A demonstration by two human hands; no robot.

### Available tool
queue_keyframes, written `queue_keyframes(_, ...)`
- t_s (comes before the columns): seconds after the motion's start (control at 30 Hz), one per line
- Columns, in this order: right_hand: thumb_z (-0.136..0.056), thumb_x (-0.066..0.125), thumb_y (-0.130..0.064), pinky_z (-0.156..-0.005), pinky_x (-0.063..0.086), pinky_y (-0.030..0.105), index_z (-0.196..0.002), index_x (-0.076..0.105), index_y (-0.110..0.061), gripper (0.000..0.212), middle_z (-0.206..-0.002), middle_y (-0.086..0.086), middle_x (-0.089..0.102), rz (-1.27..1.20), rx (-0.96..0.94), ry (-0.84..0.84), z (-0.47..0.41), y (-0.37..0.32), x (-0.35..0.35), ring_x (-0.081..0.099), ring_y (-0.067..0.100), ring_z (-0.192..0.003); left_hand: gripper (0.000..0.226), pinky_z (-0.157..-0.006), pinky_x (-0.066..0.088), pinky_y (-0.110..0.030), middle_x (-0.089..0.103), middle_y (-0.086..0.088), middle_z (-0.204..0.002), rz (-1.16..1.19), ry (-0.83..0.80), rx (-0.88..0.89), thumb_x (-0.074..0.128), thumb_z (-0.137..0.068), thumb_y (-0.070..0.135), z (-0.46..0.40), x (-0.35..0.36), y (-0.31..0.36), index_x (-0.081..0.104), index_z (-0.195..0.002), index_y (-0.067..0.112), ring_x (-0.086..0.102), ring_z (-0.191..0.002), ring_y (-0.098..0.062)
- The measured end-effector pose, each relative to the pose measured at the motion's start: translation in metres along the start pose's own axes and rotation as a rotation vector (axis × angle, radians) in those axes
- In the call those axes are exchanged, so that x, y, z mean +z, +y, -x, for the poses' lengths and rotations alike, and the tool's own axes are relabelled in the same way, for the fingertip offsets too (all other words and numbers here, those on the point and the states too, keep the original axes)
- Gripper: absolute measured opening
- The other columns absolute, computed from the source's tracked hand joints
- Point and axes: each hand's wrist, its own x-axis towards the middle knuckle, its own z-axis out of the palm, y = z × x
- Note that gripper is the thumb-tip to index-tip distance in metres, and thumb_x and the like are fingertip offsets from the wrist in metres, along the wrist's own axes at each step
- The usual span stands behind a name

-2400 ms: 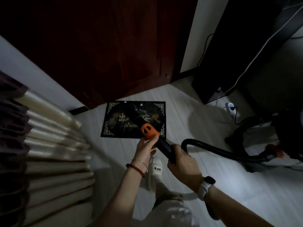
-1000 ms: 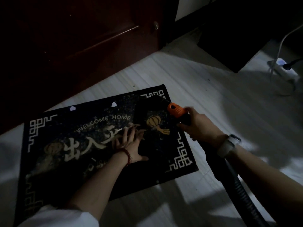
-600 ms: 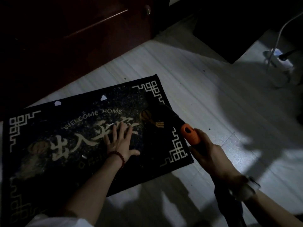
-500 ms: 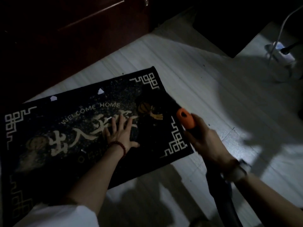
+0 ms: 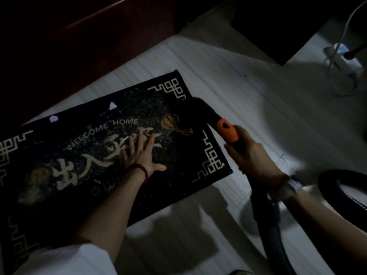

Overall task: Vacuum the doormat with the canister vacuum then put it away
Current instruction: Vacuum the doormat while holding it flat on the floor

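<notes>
On floor before door: doormat [image 5: 83, 165], pinned mid-mat under flat, splayed left hand [image 5: 142, 153]; right hand [image 5: 252, 157] wrapped round vacuum nozzle [image 5: 200, 112] at right edge. Risk: suction lifting that unpinned corner, bunching mat.

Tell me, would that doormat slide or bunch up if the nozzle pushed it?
Probably. The doormat looks thin and lies flat on smooth floor, so it may well slide. The left hand pressing it flat hints it shifts easily. It likely flops when lifted.

The room was dim. A pale plank floor [image 5: 228, 72] lay before a dark red wooden door [image 5: 83, 36]; a white power strip [image 5: 345, 62] sat far right.
</notes>
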Motion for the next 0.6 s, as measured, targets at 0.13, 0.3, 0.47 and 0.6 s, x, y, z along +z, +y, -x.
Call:
queue_keyframes(0.13, -0.085, 0.06, -0.033, -0.065, 0.054, 0.046, -0.134, 0.034, -0.034, 0.056, -0.097, 0.012, 0.067, 0.061, 0.027, -0.005, 0.022, 0.027, -0.012, 0.06, 0.028, -0.066, 0.104, -0.114, 0.005, -0.055, -0.024, 0.001, -0.155, -0.034, 0.072, -0.05, 0.065, -0.076, 0.055, 0.005, 0.006, 0.005, -0.009, -0.146, 0.037, -0.019, -0.142, -0.03)
queue_keyframes(0.3, -0.086, 0.059, -0.036, -0.077, 0.052, 0.044, -0.137, 0.033, -0.031, 0.058, -0.106, 0.011, 0.066, 0.051, -0.082, 0.039, 0.004, 0.007, -0.017, 0.063, 0.031, -0.086, 0.072, -0.115, 0.008, -0.054, 0.0, 0.0, -0.158, -0.084, 0.346, 0.049, 0.057, -0.088, 0.039, 0.029, 0.031, 0.021, 0.017, -0.146, 0.03, -0.005, -0.145, -0.026)
queue_keyframes(0.47, -0.089, 0.053, -0.038, -0.078, 0.053, 0.044, -0.14, 0.029, -0.028, 0.057, -0.111, 0.012, 0.064, 0.055, -0.146, 0.034, -0.04, -0.028, -0.013, 0.062, 0.03, -0.083, 0.091, -0.11, -0.007, -0.06, -0.019, 0.0, -0.156, -0.177, 0.132, 0.161, 0.053, -0.079, 0.064, 0.044, 0.06, 0.027, 0.0, -0.147, 0.037, -0.019, -0.142, -0.029)
queue_keyframes(0.6, -0.091, 0.048, -0.044, -0.074, 0.054, 0.05, -0.14, 0.027, -0.027, 0.056, -0.114, 0.014, 0.061, 0.058, -0.12, -0.005, -0.071, -0.045, -0.009, 0.062, 0.031, -0.076, 0.105, -0.107, -0.006, -0.065, -0.035, -0.005, -0.149, -0.28, -0.031, 0.17, 0.051, -0.073, 0.072, 0.046, 0.066, 0.026, -0.018, -0.144, 0.036, -0.028, -0.138, -0.036)
